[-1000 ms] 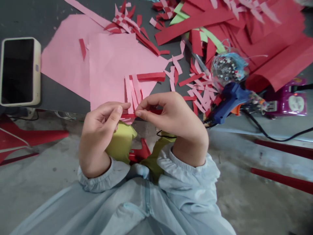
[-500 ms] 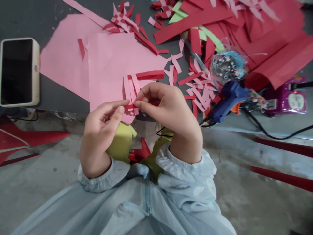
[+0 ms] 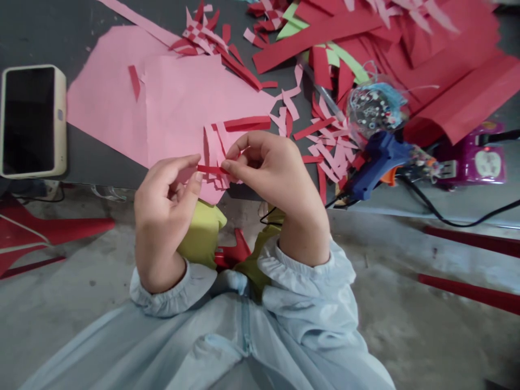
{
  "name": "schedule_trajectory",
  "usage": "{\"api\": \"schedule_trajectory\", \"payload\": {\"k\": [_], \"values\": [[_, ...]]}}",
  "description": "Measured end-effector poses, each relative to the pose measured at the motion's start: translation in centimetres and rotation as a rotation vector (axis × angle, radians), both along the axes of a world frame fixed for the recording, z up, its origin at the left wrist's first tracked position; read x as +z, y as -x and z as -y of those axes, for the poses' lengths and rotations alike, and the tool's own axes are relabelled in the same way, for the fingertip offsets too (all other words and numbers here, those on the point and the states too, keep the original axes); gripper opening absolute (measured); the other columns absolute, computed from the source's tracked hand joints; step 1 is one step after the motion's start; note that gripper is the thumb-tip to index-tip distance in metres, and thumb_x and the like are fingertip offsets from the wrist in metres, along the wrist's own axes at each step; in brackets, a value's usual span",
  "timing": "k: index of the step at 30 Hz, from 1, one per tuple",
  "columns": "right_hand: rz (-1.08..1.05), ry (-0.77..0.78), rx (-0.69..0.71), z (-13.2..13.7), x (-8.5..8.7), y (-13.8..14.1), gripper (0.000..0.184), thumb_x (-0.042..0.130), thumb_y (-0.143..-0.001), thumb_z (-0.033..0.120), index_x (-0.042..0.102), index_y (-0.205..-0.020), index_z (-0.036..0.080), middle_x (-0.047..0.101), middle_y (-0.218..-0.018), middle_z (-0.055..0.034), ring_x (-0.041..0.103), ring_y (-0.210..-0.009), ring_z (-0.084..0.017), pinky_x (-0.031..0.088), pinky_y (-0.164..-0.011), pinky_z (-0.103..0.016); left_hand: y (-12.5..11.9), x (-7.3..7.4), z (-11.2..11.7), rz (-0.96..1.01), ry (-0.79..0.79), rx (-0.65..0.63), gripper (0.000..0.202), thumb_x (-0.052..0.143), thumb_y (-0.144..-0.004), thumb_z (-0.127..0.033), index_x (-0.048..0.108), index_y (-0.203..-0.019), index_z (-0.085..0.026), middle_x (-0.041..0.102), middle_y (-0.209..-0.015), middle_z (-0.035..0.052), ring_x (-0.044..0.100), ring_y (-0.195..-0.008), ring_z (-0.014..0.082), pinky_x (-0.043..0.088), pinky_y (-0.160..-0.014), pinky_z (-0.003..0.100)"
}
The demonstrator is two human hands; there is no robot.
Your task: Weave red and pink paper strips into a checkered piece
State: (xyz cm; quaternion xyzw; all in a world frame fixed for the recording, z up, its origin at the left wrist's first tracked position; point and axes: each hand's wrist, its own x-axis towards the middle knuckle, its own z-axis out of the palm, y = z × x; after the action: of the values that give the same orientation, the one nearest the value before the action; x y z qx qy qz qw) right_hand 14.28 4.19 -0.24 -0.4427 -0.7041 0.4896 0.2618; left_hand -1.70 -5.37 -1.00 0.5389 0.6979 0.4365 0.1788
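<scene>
A short red paper strip (image 3: 210, 169) lies crosswise over several upright pink paper strips (image 3: 212, 145) at the table's front edge. My right hand (image 3: 266, 162) pinches the red strip near its right end between thumb and forefinger. My left hand (image 3: 166, 197) is at the strip's left end, thumb and forefinger parted around it; whether they touch it is hard to tell. Behind the pink strips lies a longer red strip (image 3: 247, 124). All of this rests on or just over a large pink paper sheet (image 3: 174, 108).
A phone-like device (image 3: 30, 122) lies at the left. Woven red-and-pink paper pieces (image 3: 199, 35), loose paper scraps (image 3: 331, 154) and red sheets (image 3: 447, 70) lie farther back and right. A blue glue gun (image 3: 376, 162), a bag of beads (image 3: 376, 105) and a purple power socket (image 3: 475, 162) with a black cord sit at the right.
My left thumb and forefinger have parted and drawn slightly left and up from the red strip's left end. More of the strip shows. My right hand keeps its pinch, slightly higher.
</scene>
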Motion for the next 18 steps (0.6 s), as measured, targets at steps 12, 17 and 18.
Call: {"api": "schedule_trajectory", "payload": {"k": [12, 17, 18], "values": [[0.031, -0.026, 0.088, 0.18, 0.41, -0.15, 0.005, 0.063, -0.081, 0.017, 0.06, -0.079, 0.021, 0.06, -0.065, 0.0026, 0.055, -0.063, -0.013, 0.043, -0.062, -0.03, -0.7, 0.1, -0.53, -0.267, -0.029, -0.09, 0.025, 0.052, -0.1, -0.026, 0.071, -0.117, -0.028, 0.073, -0.116, 0.001, 0.065, -0.109, 0.0205, 0.047, -0.098, 0.039], [0.045, -0.053, 0.059, 0.2, 0.38, -0.02, 0.005, 0.063, -0.081, 0.017, 0.06, -0.08, 0.02, 0.06, -0.066, 0.0033, 0.054, -0.063, -0.011, 0.041, -0.063, -0.029, -0.85, 0.28, -0.56, -0.275, 0.047, -0.114, 0.024, 0.052, -0.099, -0.029, 0.072, -0.113, -0.026, 0.075, -0.113, 0.0009, 0.066, -0.107, 0.022, 0.048, -0.094, 0.039], [0.052, -0.067, 0.052, 0.2, 0.35, 0.01, 0.005, 0.063, -0.082, 0.017, 0.06, -0.08, 0.02, 0.061, -0.067, 0.0033, 0.054, -0.063, -0.011, 0.041, -0.063, -0.029, -0.87, 0.3, -0.55, -0.282, 0.058, -0.116, 0.024, 0.052, -0.099, -0.029, 0.072, -0.112, -0.026, 0.075, -0.112, 0.001, 0.065, -0.106, 0.0221, 0.048, -0.094, 0.038]]}}
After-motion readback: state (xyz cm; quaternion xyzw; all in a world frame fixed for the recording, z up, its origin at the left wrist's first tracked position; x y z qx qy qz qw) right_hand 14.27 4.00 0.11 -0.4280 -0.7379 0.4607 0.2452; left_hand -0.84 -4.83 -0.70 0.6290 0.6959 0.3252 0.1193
